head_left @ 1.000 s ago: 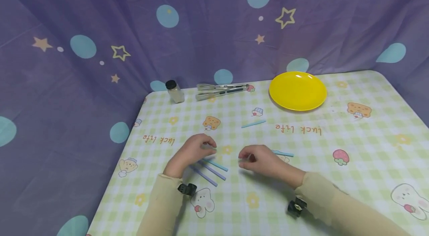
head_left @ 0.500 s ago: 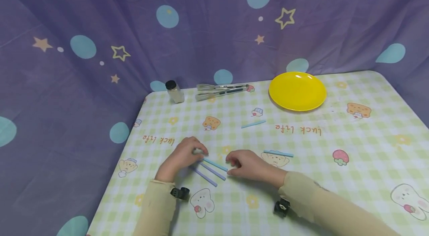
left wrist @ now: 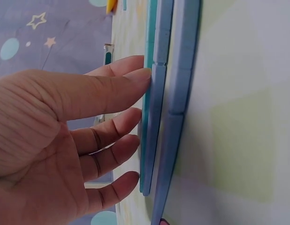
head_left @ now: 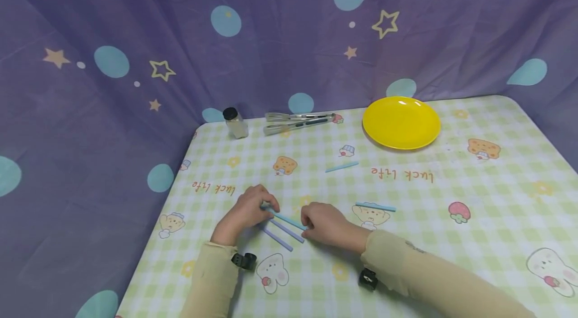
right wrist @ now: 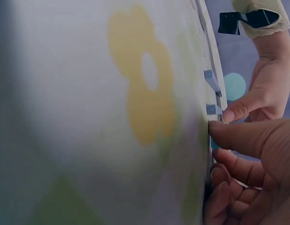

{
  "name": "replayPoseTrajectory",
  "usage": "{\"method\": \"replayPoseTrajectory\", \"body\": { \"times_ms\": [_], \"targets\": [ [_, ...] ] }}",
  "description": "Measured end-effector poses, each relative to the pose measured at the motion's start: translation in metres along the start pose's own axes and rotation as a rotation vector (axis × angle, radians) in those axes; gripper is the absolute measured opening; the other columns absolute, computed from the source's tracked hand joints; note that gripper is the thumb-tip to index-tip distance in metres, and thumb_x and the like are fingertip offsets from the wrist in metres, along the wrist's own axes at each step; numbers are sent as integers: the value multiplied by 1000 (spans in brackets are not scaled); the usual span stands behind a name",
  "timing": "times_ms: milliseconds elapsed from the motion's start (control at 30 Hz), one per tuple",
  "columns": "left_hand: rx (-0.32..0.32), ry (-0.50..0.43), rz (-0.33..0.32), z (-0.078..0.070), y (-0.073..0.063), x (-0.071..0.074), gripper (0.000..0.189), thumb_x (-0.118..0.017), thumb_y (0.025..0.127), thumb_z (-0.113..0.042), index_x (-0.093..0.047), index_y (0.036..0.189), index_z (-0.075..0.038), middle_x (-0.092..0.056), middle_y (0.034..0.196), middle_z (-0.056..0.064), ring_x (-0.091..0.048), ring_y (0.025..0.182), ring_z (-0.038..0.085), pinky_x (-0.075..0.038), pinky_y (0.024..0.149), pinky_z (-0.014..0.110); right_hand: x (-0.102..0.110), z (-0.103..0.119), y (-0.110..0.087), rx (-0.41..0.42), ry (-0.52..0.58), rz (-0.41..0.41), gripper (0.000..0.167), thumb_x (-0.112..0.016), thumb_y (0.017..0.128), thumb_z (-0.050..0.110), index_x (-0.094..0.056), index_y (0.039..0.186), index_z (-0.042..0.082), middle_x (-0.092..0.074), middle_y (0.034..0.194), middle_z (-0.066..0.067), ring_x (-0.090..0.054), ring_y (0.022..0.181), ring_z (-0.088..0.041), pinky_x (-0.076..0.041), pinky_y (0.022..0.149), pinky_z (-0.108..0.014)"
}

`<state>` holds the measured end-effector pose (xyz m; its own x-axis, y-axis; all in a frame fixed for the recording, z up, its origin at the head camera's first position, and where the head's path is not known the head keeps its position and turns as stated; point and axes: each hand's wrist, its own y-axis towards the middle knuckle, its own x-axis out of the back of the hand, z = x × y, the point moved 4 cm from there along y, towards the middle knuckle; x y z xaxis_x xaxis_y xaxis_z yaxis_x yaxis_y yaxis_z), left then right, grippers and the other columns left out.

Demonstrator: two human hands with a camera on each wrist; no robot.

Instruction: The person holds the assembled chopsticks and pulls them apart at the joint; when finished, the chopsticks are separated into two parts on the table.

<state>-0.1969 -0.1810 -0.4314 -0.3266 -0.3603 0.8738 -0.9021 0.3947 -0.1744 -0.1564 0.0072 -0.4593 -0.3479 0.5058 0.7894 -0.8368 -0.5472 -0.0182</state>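
Observation:
A light blue stick and two lavender sticks lie slanted side by side on the tablecloth. My left hand is at the far left end of the light blue stick, pinching it between thumb and index finger. In the left wrist view its other fingers are spread, and seams cross the lavender sticks. At the near right end of the light blue stick, my right hand pinches with thumb and fingertips; its remaining fingers are curled in.
Two more light blue sticks lie apart, one short stick behind and another beyond the right hand. Along the back edge stand a black-capped jar, metal tongs and a yellow plate. A purple curtain hangs behind.
My right hand has moved left to the end of the light blue stick and closed its fingertips there. My left hand has shifted slightly left and down and now pinches the other end.

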Motion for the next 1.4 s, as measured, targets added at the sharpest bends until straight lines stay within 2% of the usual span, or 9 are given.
{"method": "replayPoseTrajectory", "body": {
  "times_ms": [367, 533, 767, 933, 1167, 1300, 1400],
  "targets": [
    [-8, 22, -10, -1, 4, -3, 19, -82, 76, -9, -71, 76, -25, -53, 94, -4, -48, 97, 22, -34, 89, 50, 3, 2, -1, -46, -25, -42, 20, -73, 82, 12, -57, 71, 17, -50, 67, 7, -46, 62, -10, -41, 60, -28],
    [0, 33, -23, -1, 6, -3, 17, -84, 75, -14, -72, 75, -25, -54, 98, -3, -48, 100, 25, -35, 90, 51, 5, -1, -4, -72, -6, -101, 18, -68, 81, 7, -57, 69, 15, -51, 64, 7, -47, 60, -11, -42, 59, -29],
    [-8, 72, -63, -4, 8, -3, 15, -85, 76, -19, -71, 74, -26, -58, 109, 3, -49, 105, 29, -37, 90, 54, 12, -7, -9, -88, 46, -179, 19, -70, 83, 9, -58, 71, 15, -50, 65, 6, -46, 62, -12, -41, 61, -31],
    [-35, 57, -88, -11, 9, -2, 14, -84, 77, -20, -71, 77, -25, -58, 113, 4, -49, 107, 30, -37, 91, 54, 21, -13, -15, -137, 63, -189, 19, -71, 86, 11, -57, 74, 15, -49, 67, 6, -45, 63, -12, -40, 63, -30],
    [-104, 28, -121, -26, 13, 0, 16, -83, 77, -17, -69, 78, -24, -61, 102, -5, -53, 103, 25, -39, 90, 49, 41, -19, -26, -143, 62, -217, 16, -71, 86, 7, -59, 77, 13, -52, 70, 5, -46, 65, -12, -42, 64, -31],
    [-125, -12, -129, -33, 17, -2, 15, -81, 80, -17, -67, 79, -24, -63, 92, -9, -55, 92, 19, -43, 84, 41, 51, -26, -31, -139, 68, -233, 13, -70, 86, 7, -59, 81, 12, -56, 74, 5, -50, 67, -12, -44, 67, -32],
    [-144, -76, -115, -39, 19, -4, 13, -78, 83, -16, -67, 82, -22, -64, 85, -11, -58, 85, 13, -46, 79, 34, 60, -32, -37, -136, 75, -246, 12, -69, 87, 6, -60, 82, 12, -59, 76, 4, -53, 70, -12, -46, 68, -32]
  ]
}}
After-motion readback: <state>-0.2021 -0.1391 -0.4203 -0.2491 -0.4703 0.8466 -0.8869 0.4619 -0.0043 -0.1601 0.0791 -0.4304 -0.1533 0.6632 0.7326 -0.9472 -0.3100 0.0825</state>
